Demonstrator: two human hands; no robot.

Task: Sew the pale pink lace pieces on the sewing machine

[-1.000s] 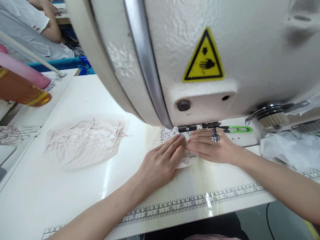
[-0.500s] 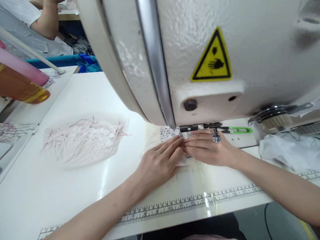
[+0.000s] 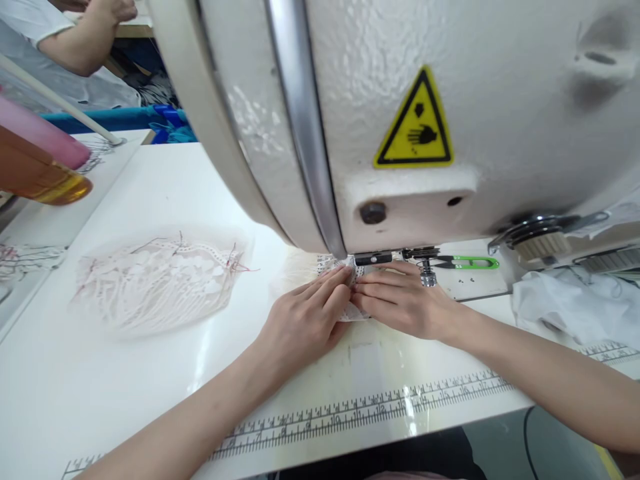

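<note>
A small white lace piece [image 3: 357, 313] lies on the sewing machine bed, mostly covered by my fingers. My left hand [image 3: 305, 321] is closed on its left part, thumb and fingertips pinched together close to the presser foot. From the other side, my right hand [image 3: 407, 303] holds the lace down with fingers pressed together, its thumb hidden. The two sets of fingertips nearly meet. Above them the sewing machine [image 3: 400, 200] hides the needle area. Thread snips with a green handle [image 3: 480, 263] rest just beyond my right hand.
At left lies another lace piece [image 3: 165, 283] with loose dark and red threads. White cloth [image 3: 575, 307] is bunched at right. A printed ruler [image 3: 330, 421] runs along the table's front edge. Thread cones [image 3: 45, 170] stand at far left, and a co-worker's arm [image 3: 83, 43] shows behind.
Both hands and the lace have shifted slightly left in the picture, along with the whole view. Both hands stay on the lace. The co-worker's hand has come more into sight.
</note>
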